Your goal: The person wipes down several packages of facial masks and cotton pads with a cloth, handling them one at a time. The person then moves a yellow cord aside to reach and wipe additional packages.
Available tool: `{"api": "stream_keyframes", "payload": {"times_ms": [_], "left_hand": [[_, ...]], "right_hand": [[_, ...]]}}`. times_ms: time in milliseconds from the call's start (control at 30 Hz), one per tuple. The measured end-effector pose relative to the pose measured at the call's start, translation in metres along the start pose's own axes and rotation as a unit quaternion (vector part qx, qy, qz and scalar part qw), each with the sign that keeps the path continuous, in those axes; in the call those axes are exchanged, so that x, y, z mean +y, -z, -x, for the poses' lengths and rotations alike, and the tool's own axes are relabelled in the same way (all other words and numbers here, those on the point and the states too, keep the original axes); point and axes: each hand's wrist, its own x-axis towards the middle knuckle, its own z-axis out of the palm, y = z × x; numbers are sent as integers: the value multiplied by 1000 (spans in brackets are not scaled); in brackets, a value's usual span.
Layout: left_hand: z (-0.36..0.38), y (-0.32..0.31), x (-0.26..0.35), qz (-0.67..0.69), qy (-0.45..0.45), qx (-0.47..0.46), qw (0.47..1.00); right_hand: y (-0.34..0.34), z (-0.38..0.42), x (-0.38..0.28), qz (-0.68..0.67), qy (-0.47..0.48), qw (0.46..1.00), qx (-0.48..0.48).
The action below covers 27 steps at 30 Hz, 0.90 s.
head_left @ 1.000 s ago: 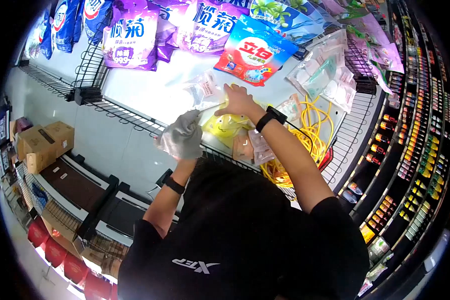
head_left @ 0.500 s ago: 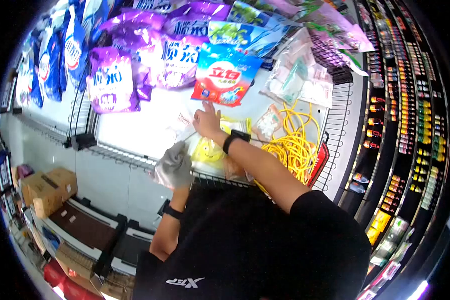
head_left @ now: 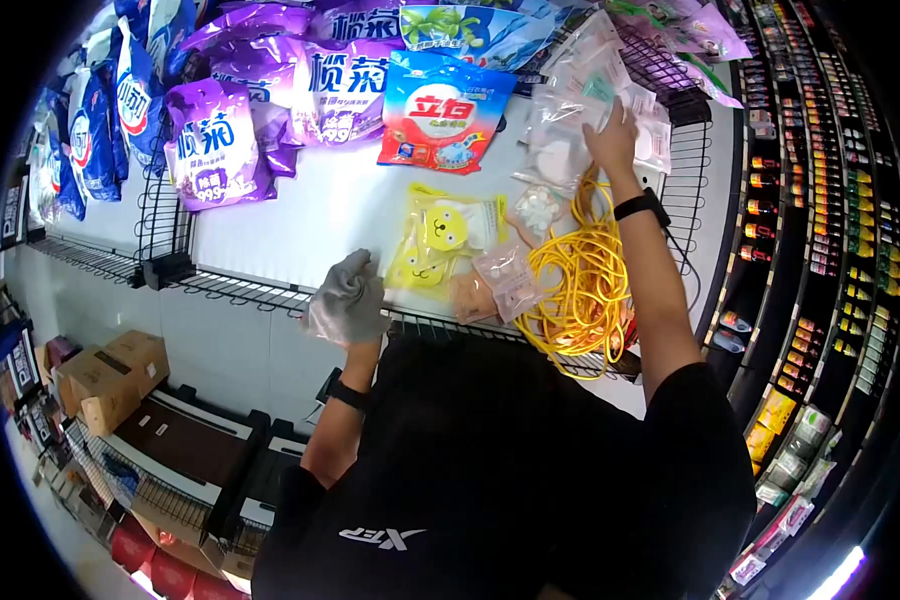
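My left hand (head_left: pixel 348 305) is at the shelf's front edge, closed in a bunched grey cloth (head_left: pixel 350 285) that hides most of the fingers. Over the right side of the shelf, my bare right hand (head_left: pixel 613 143) has its fingers on a clear plastic packet (head_left: pixel 558 150) with whitish contents, among other clear packets. Below that hand lies a tangled yellow cord (head_left: pixel 580 290). Yellow packets with animal faces (head_left: pixel 440 235) lie between my hands, beside a small pinkish packet (head_left: pixel 507 278). A blue and red detergent bag (head_left: pixel 445 112) lies behind them.
Purple detergent bags (head_left: pixel 215 145) and blue bags (head_left: pixel 95 135) fill the back and left. A black wire fence (head_left: pixel 240 290) edges the white shelf. Cardboard boxes (head_left: pixel 110 380) stand lower left. Tall stocked racks (head_left: pixel 800 230) run along the right.
My right hand has moved right and away from me, from beside the yellow packets to the clear packets. A whitish packet between my hands is gone from there. My left hand stays near the front edge.
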Motion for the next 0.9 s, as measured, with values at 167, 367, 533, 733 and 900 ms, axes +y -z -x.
{"api": "stream_keyframes", "payload": {"times_ms": [167,367,533,733,900], "left_hand": [[3,2,-8,24,19,-9,999],[3,1,-16,-110,-67,13,992],[-1,3,38,-143,-50,5,988],[13,5,-33,-67,-75,-59,993],[13,5,-18,-56,-72,-89,992]], "right_hand": [[-64,91,-62,-207,149,931,-262],[-103,138,-160,-86,285,866,-401],[-71,173,-204,-61,276,812,-511],[-35,155,-166,-90,241,854,-453],[10,70,-92,140,212,948,-190]]}}
